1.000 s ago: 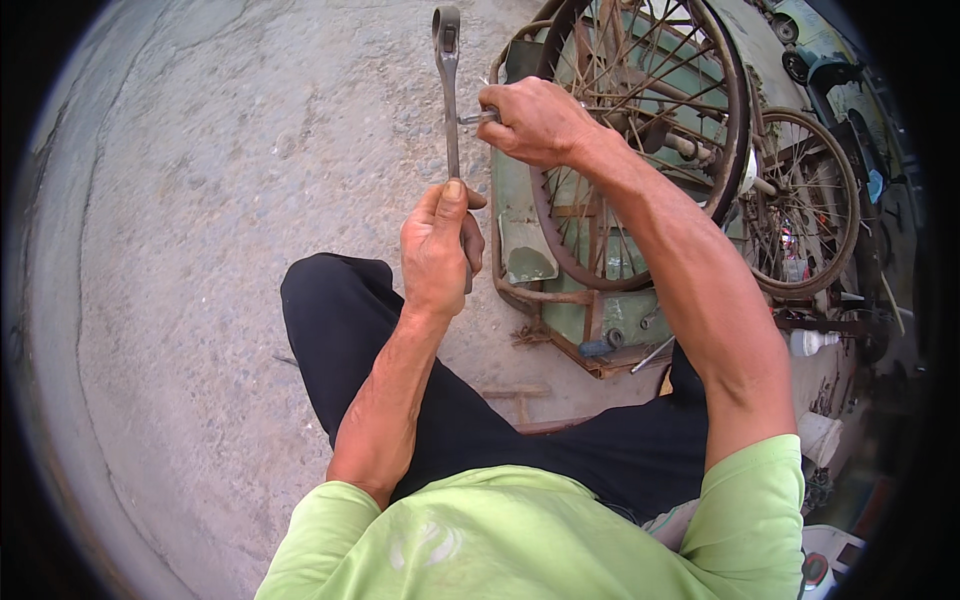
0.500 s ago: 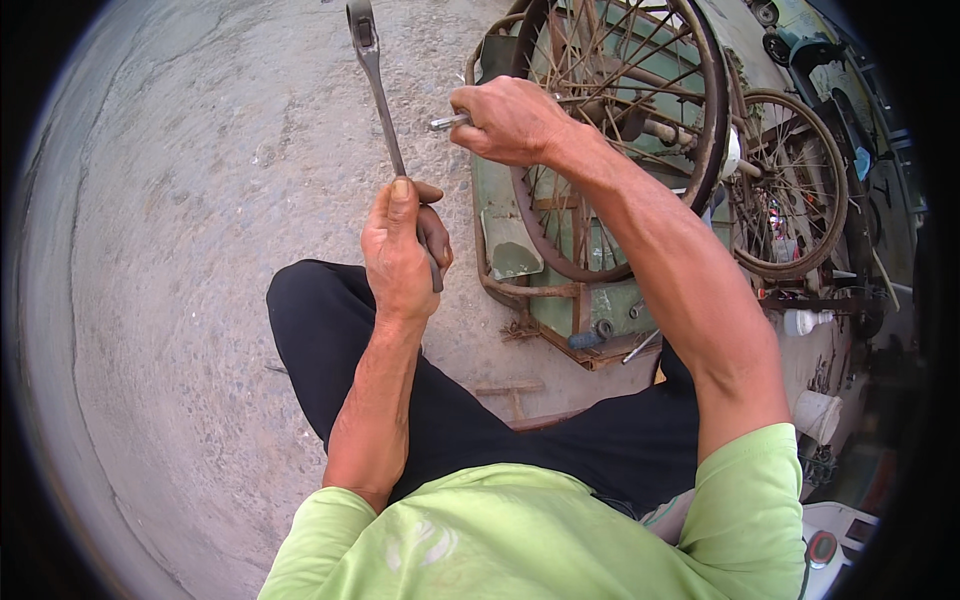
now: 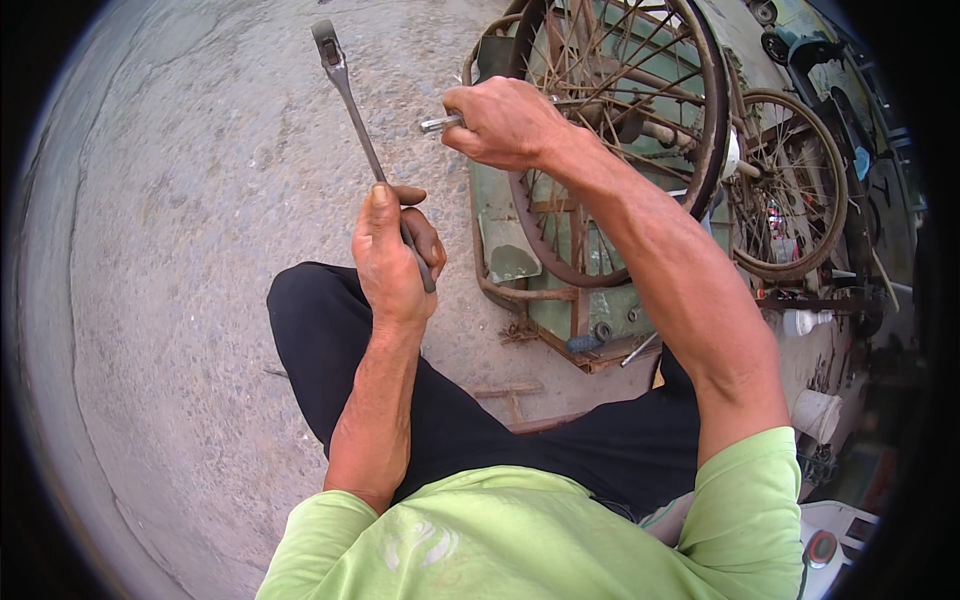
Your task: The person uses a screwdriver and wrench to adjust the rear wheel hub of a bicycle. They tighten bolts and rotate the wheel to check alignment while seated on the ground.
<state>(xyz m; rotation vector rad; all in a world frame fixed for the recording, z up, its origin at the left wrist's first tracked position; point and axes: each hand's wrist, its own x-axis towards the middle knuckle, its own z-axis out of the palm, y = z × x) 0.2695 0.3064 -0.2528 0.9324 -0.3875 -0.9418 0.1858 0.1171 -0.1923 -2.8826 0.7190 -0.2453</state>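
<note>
My left hand (image 3: 392, 250) is closed around the lower handle of a long steel wrench (image 3: 359, 124), its ringed head tilted up and left over the concrete ground. To its upper right, my right hand (image 3: 500, 125) grips a short shiny metal rod or socket (image 3: 435, 124), whose end pokes out leftward beside the wrench shaft, apart from it. Just beyond my right hand stands a rusty spoked wheel (image 3: 715, 110) against a weathered green metal body with a tube frame (image 3: 530, 293).
A second spoked wheel (image 3: 831, 180) is at the right. Small ring parts (image 3: 601, 330), a blue-handled item (image 3: 582, 344) and a thin rod (image 3: 641, 349) lie on the green metal. White containers (image 3: 815, 415) and dark clutter line the right side. My knees frame the lower middle.
The wrench has swung left, its head moving away from the wheel. Both hands have shifted left, and the small metal piece in my right hand is now separated from the wrench shaft.
</note>
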